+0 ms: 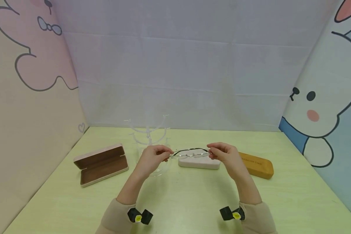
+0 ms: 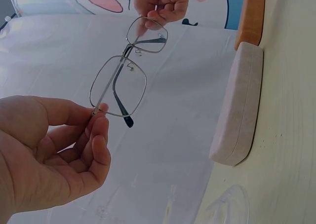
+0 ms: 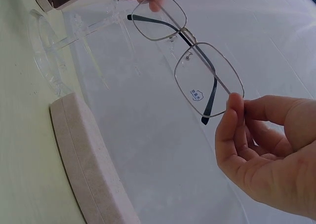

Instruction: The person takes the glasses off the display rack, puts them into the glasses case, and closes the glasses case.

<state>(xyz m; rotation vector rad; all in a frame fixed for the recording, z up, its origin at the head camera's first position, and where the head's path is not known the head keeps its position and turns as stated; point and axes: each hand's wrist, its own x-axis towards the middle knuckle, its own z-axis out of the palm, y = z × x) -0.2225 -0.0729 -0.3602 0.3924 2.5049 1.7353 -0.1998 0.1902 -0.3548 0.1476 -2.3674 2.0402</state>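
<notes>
A pair of thin metal-rimmed eyeglasses (image 1: 190, 155) is held up in front of me over the table, its dark-tipped temples folded behind the lenses. My left hand (image 1: 155, 157) pinches one outer corner of the frame between thumb and fingers. At the opposite corner, my right hand (image 1: 226, 157) pinches it the same way. The right wrist view shows a small blue mark printed on one lens of the eyeglasses (image 3: 210, 81). Behind them lies a closed pale pink glasses case (image 1: 199, 163), partly covered by the eyeglasses in the head view.
An open glasses case (image 1: 105, 172) with brown lining sits at the left. Behind my left hand stands a clear plastic display stand (image 1: 148, 136) with curved arms. To the right, a mustard-yellow case (image 1: 258, 165) lies partly behind my right wrist. A white sheet (image 1: 187, 71) hangs along the table's back.
</notes>
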